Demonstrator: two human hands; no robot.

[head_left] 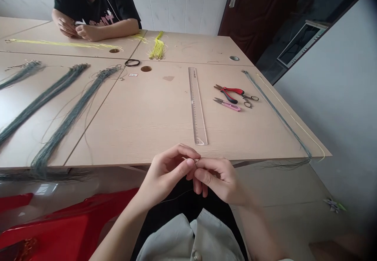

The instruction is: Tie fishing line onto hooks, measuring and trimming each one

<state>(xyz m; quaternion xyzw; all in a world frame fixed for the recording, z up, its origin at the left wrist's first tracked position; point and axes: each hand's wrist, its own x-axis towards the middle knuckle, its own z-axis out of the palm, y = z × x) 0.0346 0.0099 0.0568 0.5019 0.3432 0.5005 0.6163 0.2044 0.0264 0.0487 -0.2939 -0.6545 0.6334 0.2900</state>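
My left hand [169,170] and my right hand [216,176] meet just off the table's near edge, above my lap. Both are closed, thumbs against fingertips, nearly touching. Between them is a tiny part, mostly covered by the fingers. A thin dark line [176,197] trails below my left hand across the dark clothing. Which hand grips which part of it cannot be made out. Beyond the hands lies a clear ruler [198,108]. To its right are red-and-black pliers [232,92], pink thread snips [229,104] and small scissors [249,101].
Bundles of grey-green line [67,115] lie at left, their ends over the edge. Another thin bundle [275,112] lies at right beside a yellowish strand [291,115]. Yellow cords [157,49] and a tape roll [234,58] lie farther back. A person [94,17] sits opposite. A red chair [67,229] stands left.
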